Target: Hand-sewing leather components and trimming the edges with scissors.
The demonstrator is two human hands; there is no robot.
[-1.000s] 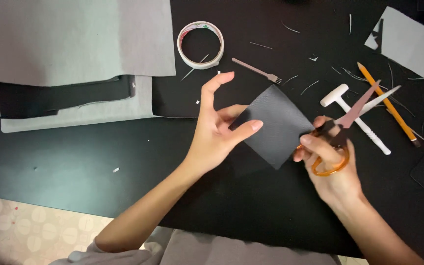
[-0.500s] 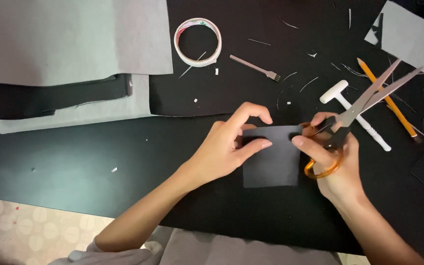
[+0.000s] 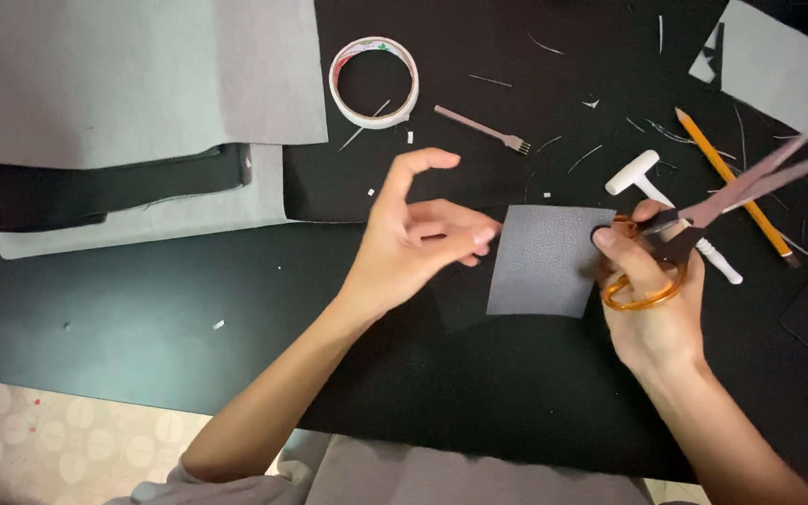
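Square of dark grey leather (image 3: 544,262), lying between the hands on the black surface (image 3: 142,309). Left hand (image 3: 413,238) held loose just beside it; right hand (image 3: 652,281) clamped on orange-handled scissors (image 3: 703,220), fingertips at its edge.

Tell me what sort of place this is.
Probably a craft or leatherwork bench: the right hand holds orange-handled scissors beside a dark grey square piece; a pronged punch, tape roll and grey sheets lie about.
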